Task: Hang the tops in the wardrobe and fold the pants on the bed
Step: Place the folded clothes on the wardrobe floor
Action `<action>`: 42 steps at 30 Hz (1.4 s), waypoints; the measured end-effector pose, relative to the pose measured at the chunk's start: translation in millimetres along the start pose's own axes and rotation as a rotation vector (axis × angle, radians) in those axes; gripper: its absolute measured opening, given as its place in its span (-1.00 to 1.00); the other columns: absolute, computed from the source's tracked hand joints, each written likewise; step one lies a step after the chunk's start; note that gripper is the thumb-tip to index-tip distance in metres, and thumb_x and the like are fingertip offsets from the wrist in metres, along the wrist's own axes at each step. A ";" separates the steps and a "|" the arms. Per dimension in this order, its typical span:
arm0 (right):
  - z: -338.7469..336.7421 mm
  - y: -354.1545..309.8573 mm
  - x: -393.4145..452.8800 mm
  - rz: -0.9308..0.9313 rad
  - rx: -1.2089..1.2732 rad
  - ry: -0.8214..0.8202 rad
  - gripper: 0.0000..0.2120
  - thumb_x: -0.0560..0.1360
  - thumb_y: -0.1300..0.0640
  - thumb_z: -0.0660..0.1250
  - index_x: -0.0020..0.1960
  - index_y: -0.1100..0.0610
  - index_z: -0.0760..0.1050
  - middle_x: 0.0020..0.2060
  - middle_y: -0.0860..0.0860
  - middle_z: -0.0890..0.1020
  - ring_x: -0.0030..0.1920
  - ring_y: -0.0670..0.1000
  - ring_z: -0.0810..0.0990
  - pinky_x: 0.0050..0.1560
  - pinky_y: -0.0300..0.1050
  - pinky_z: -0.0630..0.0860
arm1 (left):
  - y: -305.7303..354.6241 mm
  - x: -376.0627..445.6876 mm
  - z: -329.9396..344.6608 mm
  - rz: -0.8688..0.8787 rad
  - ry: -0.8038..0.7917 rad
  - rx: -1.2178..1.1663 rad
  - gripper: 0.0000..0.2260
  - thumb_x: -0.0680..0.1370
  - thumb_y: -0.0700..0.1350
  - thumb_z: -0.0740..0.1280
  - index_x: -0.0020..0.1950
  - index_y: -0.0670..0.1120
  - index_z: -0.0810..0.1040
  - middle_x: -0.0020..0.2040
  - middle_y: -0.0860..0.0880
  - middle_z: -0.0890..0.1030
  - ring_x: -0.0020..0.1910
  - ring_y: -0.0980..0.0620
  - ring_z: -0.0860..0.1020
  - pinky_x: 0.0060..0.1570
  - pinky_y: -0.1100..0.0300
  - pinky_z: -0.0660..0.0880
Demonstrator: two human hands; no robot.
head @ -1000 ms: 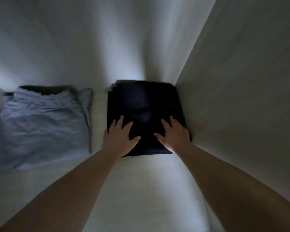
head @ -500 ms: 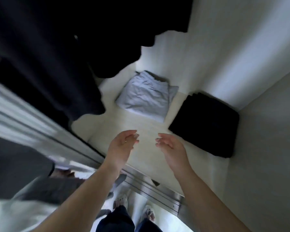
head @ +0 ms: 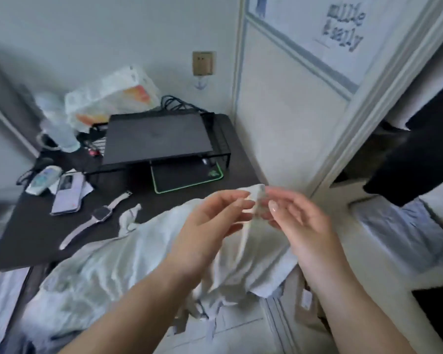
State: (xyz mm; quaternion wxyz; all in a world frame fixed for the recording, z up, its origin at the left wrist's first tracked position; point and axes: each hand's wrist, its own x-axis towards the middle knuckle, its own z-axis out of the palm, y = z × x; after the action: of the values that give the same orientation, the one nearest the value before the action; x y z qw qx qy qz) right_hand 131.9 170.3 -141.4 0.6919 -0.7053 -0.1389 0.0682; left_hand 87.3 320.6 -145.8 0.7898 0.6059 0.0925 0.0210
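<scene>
Both hands are now lifting away from the wardrobe shelf, where a second ago they were pressing flat on the folded black pants, and the head is turning toward the desk side of the room.

A pale white garment (head: 128, 254) is now hanging between the hands, its raised corner (head: 256, 192) being pinched from both sides. The left hand (head: 210, 226) is gripping the edge with thumb and curled fingers, and the right hand (head: 299, 221) is closing its fingertips on the same edge just beside it, so neither hand is free. From that corner the cloth is trailing down and to the person's left, draping over the near edge of the dark desk (head: 31, 233). Its long axis is running from the pinched corner toward the lower left, which puts the bulk of it on the left hand's side. Whether it is a top or pants is not clear from this blurred view.

The wardrobe (head: 384, 251) is standing open at the right. On its shelf a folded light blue garment (head: 404, 231) is lying, and a dark hanging garment (head: 425, 154) is dangling above it. The black pants are not clearly showing here.

Spreading the hands apart along the edge would probably be the next need, to open the cloth out and identify it.
</scene>
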 end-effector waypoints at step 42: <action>907.1 78.3 -178.1 -0.103 -0.151 -1.456 -0.72 0.54 0.14 0.31 -0.09 -0.28 0.58 -0.13 -0.23 0.66 -0.08 -0.17 0.63 -0.09 -0.30 0.52 | -2.4 -472.5 -704.2 0.069 1.684 -0.327 -0.89 0.59 -0.14 0.27 0.03 -0.05 0.59 -0.08 0.02 0.68 -0.09 0.06 0.62 0.00 0.17 0.51</action>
State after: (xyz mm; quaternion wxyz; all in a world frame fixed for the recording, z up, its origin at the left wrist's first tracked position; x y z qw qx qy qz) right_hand -291.3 986.4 -266.7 0.3761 -0.5196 -0.6006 0.4773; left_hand -497.7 922.6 -266.1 0.5345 0.2694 0.6253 0.5007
